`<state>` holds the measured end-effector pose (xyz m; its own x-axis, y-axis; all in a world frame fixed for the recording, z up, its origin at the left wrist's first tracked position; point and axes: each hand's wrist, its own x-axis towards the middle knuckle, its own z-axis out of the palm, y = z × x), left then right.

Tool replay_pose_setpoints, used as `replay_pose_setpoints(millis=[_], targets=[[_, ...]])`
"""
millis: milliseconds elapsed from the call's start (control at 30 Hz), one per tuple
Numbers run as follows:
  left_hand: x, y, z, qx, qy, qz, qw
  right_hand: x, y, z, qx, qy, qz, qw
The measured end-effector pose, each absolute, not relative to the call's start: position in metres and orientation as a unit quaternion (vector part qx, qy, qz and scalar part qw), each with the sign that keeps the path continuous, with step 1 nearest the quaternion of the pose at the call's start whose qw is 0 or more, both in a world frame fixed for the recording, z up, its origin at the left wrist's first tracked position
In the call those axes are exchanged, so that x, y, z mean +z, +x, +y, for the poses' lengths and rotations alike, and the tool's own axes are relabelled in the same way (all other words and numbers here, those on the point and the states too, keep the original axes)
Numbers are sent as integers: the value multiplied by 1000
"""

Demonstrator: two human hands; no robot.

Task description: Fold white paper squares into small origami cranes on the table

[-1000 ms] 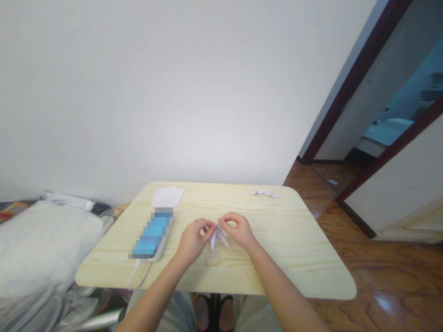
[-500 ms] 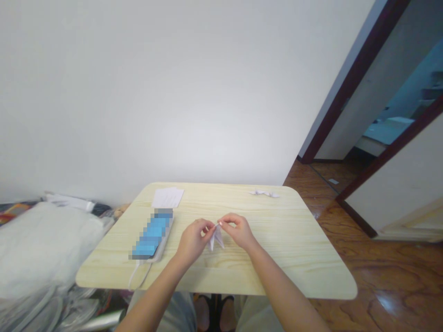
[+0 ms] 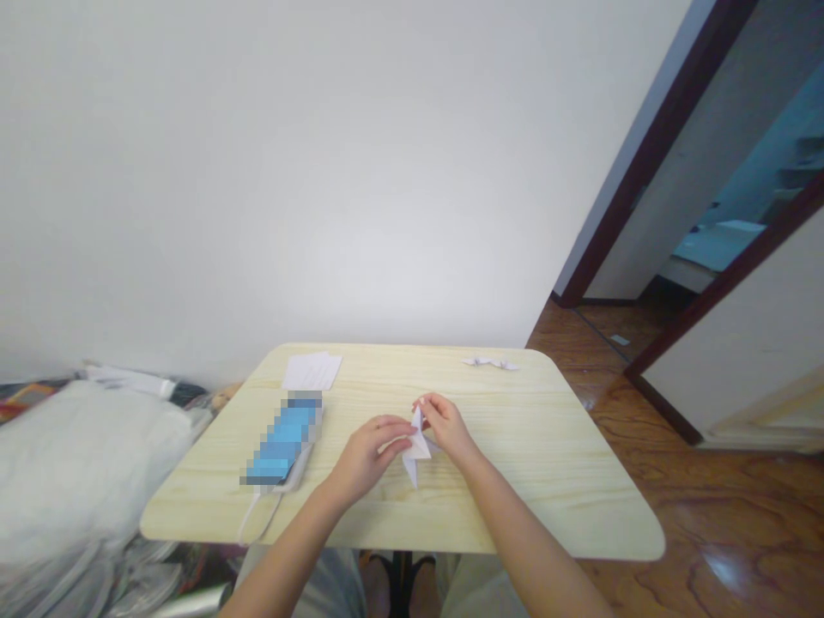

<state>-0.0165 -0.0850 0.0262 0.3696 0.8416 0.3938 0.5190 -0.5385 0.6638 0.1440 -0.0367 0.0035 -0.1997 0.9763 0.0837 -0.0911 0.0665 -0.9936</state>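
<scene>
A white folded-paper figure (image 3: 420, 447), with pointed flaps like an origami crane, is held up just above the middle of the table. My right hand (image 3: 445, 426) pinches its upper tip between thumb and fingers. From the other side, my left hand (image 3: 378, 446) has its thumb and fingers closed on the figure's left edge. One point hangs down toward me, and another shows to the right, partly behind my right hand. Two small folded paper figures (image 3: 493, 364) lie side by side at the back right of the table.
The pale wooden table (image 3: 547, 506) stands against a white wall. Left of my hands lies a phone with a blurred screen (image 3: 283, 442), on a white block with a cable. White paper sheets (image 3: 312, 371) rest behind it. A white bundle (image 3: 90, 463) sits left of the table.
The paper figure has been turned and opened out, showing a broader face. My right hand has shifted its pinch to an upper tip, and my left hand has moved slightly right.
</scene>
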Motion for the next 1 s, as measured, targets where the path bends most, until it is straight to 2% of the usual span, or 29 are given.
replay_pose_setpoints(millis=[333, 533, 633, 733, 1000], targets=[[27, -17, -84, 373, 773, 483, 171, 15, 151, -43, 566, -358, -578, 466], [18, -22, -76, 464, 650, 531, 283, 7, 152, -38, 582, -339, -556, 487], [13, -25, -71, 504, 588, 519, 361, 5, 150, -36, 613, -326, -552, 462], [15, -27, -71, 522, 568, 522, 364, 7, 148, -40, 638, -292, -570, 428], [22, -25, -75, 551, 546, 504, 380, 15, 150, -48, 685, -206, -565, 410]])
